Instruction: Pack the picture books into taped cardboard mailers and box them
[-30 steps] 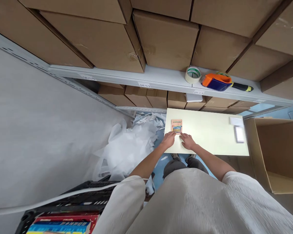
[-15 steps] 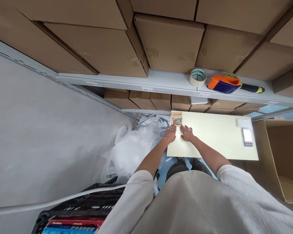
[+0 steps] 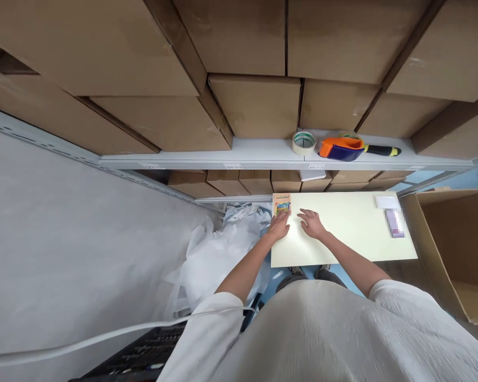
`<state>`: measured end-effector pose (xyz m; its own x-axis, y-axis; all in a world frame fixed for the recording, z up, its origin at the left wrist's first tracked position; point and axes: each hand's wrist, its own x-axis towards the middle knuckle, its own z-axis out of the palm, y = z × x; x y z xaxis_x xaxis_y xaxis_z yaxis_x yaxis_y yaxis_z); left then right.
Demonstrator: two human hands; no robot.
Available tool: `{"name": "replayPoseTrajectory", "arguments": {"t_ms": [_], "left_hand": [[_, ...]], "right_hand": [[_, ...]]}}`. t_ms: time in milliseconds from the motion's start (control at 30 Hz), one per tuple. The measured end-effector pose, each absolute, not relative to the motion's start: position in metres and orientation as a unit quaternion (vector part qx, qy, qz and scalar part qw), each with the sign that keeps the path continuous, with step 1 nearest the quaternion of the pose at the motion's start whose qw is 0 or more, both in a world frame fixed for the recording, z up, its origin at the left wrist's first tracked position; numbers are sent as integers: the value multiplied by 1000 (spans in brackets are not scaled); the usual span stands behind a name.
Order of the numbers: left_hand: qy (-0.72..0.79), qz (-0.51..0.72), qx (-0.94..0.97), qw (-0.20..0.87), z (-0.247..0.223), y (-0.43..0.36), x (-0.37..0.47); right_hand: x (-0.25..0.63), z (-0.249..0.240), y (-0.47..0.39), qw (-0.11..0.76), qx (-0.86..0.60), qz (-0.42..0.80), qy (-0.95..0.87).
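A small orange-pink booklet or card with a coloured picture [image 3: 282, 203] lies at the far left corner of a pale yellow tabletop [image 3: 346, 228]. My left hand [image 3: 279, 225] rests with its fingers spread on the booklet's near edge, covering part of it. To the right of the booklet, my right hand [image 3: 312, 223] is over the tabletop, fingers apart and nothing in them. A white paper [image 3: 387, 202] and a blurred purple and white item [image 3: 394, 223] lie at the table's right end.
Cardboard boxes [image 3: 258, 106] fill the shelf [image 3: 207, 161] above, with a tape roll [image 3: 303, 142] and an orange-blue tool [image 3: 341, 148] on its edge. White plastic bags [image 3: 223, 254] lie left; an open carton [image 3: 426, 239] stands right. A white cable [image 3: 143, 329] crosses lower left.
My right hand has moved right, away from the booklet, and its fingers have spread. My left hand stays at the booklet's near edge. The camera view has shifted, showing more of the upper boxes.
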<state>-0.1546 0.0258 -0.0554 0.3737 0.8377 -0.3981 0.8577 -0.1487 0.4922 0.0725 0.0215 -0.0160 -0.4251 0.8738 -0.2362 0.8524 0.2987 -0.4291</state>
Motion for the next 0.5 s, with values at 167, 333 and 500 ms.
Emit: {"name": "replayPoseTrajectory", "arguments": {"t_ms": [167, 333, 500], "left_hand": [[545, 98, 750, 360, -35, 9, -139], [520, 106, 767, 362, -15, 6, -101], [506, 120, 774, 362, 6, 12, -47]], "right_hand": [[158, 26, 25, 127, -604, 206, -760], [245, 85, 61, 218, -621, 108, -745], [300, 147, 121, 256, -616, 9, -745]]}}
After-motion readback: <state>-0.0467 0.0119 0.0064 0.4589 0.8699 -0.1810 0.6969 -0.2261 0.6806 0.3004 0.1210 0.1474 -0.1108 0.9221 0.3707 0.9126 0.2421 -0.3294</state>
